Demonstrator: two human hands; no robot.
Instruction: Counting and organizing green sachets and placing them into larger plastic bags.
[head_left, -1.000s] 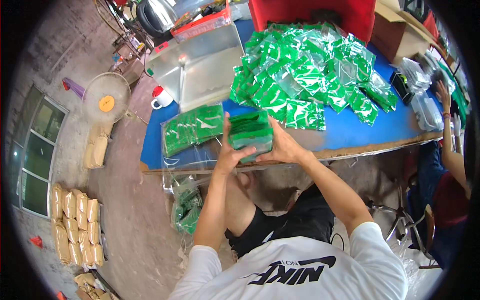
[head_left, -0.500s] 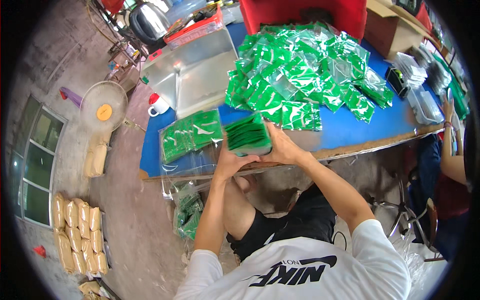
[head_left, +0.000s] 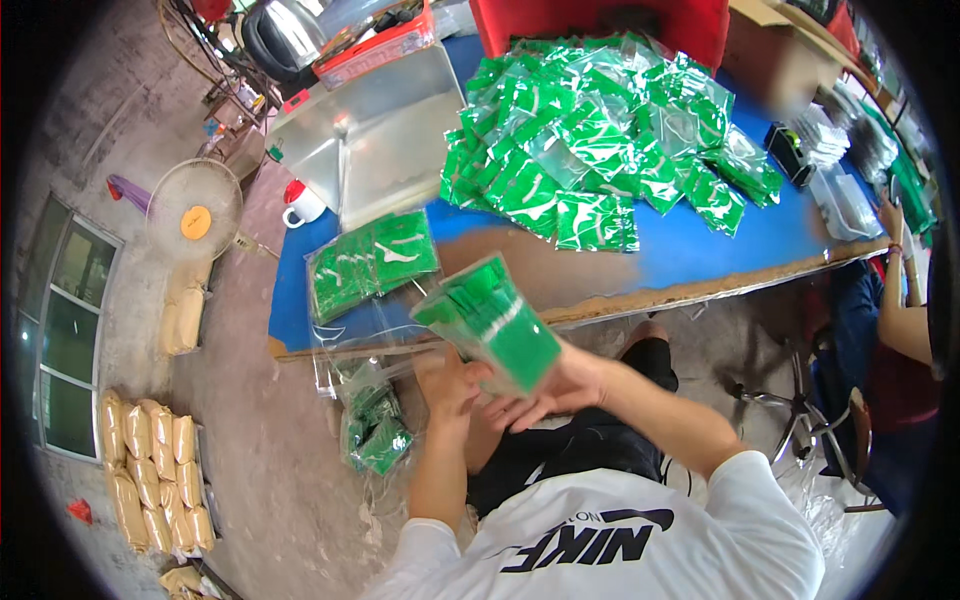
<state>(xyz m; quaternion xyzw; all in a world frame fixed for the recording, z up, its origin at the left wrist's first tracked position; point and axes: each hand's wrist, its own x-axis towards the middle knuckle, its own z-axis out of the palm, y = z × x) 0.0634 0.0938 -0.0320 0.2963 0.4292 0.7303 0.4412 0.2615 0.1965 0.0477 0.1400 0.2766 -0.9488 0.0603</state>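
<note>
A thick stack of green packets in clear film (head_left: 510, 335) is held tilted above my lap, just off the table's front edge. My right hand (head_left: 560, 385) grips its lower right end, fingers curled beneath. Close against its lower left side is my left hand (head_left: 450, 385), smeared by motion, so whether it grips the stack is unclear. On the table left of the stack lies a clear bag filled with green packets (head_left: 375, 260). A large heap of similar green packets (head_left: 590, 140) covers the middle of the table.
The blue table (head_left: 690, 240) has a worn front edge. A metal tray (head_left: 395, 150), white mug (head_left: 303, 205) and red bin (head_left: 600, 20) stand around the heap. Below hangs a bag of green packets (head_left: 375, 425). At right are a plastic tub (head_left: 845, 205) and another person's arm (head_left: 905, 310).
Both hands have drawn the stack toward my body and off the table edge. It has turned from upright to tilted, showing the face of a packet.
</note>
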